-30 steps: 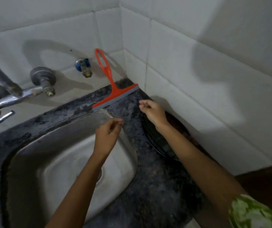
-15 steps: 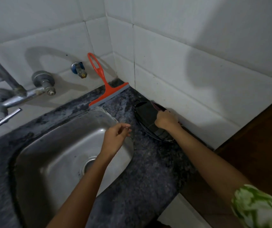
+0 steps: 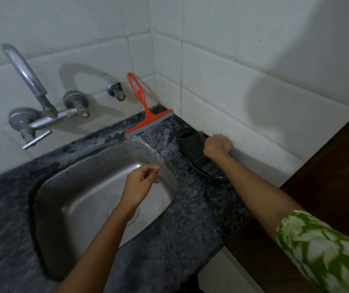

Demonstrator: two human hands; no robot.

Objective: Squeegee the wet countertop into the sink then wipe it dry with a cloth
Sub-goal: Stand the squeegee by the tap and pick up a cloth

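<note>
An orange squeegee [image 3: 146, 115] leans against the back wall tiles, its grey blade resting on the dark speckled countertop [image 3: 190, 225] behind the steel sink [image 3: 80, 187]. At the right wall lies a dark folded cloth [image 3: 194, 149], inside a dark round dish. My right hand [image 3: 218, 145] is closed on the cloth's far edge. My left hand [image 3: 143, 183] hovers over the sink's right side, fingers loosely curled, holding nothing.
A chrome tap [image 3: 34, 111] with a curved spout is fixed to the back wall left of the squeegee, and a small blue-capped valve [image 3: 115, 90] sits beside it. White tiled walls meet in the corner. A brown wooden panel [image 3: 338, 166] borders the counter's right end.
My right hand moved from near the squeegee blade to the right wall and closed on the dark cloth. My left hand stayed over the sink. The view pulled back and left.
</note>
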